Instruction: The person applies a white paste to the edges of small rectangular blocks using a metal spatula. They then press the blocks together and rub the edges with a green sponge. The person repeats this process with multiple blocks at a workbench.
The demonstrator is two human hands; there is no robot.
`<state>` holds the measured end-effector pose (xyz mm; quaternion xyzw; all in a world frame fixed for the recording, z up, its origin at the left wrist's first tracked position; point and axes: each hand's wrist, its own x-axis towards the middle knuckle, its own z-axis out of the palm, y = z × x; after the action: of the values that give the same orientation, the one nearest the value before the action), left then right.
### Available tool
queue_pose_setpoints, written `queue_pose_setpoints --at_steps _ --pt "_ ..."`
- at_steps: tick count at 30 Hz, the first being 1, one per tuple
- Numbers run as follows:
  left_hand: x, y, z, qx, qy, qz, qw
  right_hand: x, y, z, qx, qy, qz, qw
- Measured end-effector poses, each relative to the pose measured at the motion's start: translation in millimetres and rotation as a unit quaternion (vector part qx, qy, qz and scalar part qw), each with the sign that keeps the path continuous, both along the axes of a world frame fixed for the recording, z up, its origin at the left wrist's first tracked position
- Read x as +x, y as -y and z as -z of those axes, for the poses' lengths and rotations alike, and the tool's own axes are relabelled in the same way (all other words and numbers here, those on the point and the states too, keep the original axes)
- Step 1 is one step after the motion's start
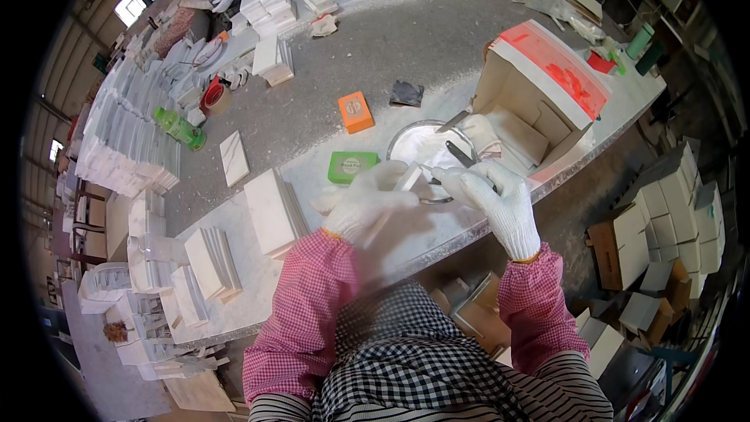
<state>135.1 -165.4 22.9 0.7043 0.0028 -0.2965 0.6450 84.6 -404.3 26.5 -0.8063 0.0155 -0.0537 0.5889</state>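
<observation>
Beside the metal bowl [400,131], the left hand [367,202] curls around a white tile [408,178], probably stiff, brittle and best held by its edges, while the right hand [496,195] is half-closed, its hold unclear.

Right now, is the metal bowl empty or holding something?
Holding something: white material shows inside the metal bowl; how deep, I cannot tell.

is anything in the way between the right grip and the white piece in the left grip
Nothing clearly visible blocks the right grip from the white piece held in the left grip; they are close together. The bowl of white material shows behind the gap, not in it.
</observation>
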Motion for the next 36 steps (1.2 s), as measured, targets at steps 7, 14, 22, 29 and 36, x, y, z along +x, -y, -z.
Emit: queue_pose_setpoints --at_steps 7,14,22,29,36 --pt "0.8 -0.6 0.9 0.03 0.013 0.001 0.999 -0.4 0.2 -2.9 -0.007 -0.005 -0.005 1.0" --pt "-0.9 -0.6 -5.8 0.012 0.005 0.009 1.0 -0.2 -0.3 -2.9 -0.011 -0.008 -0.005 1.0" --pt "-3.2 2.4 -11.5 0.003 -0.006 0.004 1.0 -0.3 0.8 -0.9 -0.016 -0.001 0.0 1.0" --pt "-0.6 0.3 -6.1 0.008 0.001 0.006 1.0 -0.5 -0.5 -4.7 -0.018 -0.009 -0.005 1.0" --pt "0.8 1.2 -2.3 0.025 0.005 -0.002 1.0 -1.1 0.3 -3.6 -0.019 -0.006 -0.005 1.0"
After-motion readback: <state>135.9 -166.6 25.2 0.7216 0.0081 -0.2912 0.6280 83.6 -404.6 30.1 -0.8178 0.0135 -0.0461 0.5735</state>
